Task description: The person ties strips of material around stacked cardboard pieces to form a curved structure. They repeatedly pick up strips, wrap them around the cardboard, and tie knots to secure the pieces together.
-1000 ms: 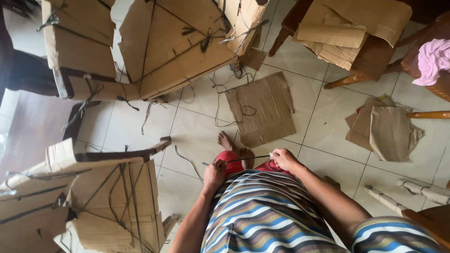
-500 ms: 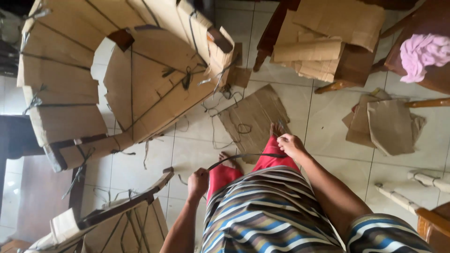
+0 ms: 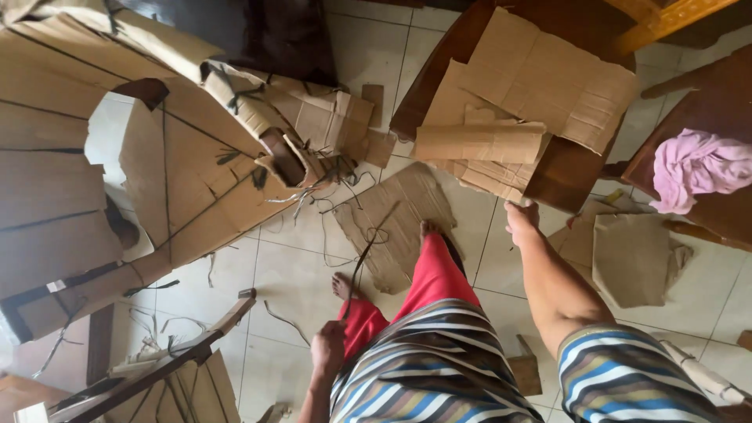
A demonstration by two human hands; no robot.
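My left hand (image 3: 327, 350) is closed around the lower end of a dark cord (image 3: 363, 254) that runs up over a flat cardboard sheet (image 3: 399, 219) on the tiled floor. My right hand (image 3: 522, 222) reaches forward to the edge of a dark wooden table (image 3: 565, 168), fingers curled at its corner next to a stack of cardboard pieces (image 3: 513, 117); whether it grips anything is unclear. My legs in red trousers (image 3: 423, 282) and a striped shirt (image 3: 439, 368) fill the bottom centre.
Large cardboard structures bound with dark cord (image 3: 149, 157) stand to the left. More cardboard pieces (image 3: 634, 258) lie on the floor at right. A pink cloth (image 3: 693, 168) rests on a wooden chair. Loose cord scraps litter the tiles.
The view has swung forward and up. My right hand left the cord near my lap and moved out to the table edge; my left hand keeps hold of the cord.
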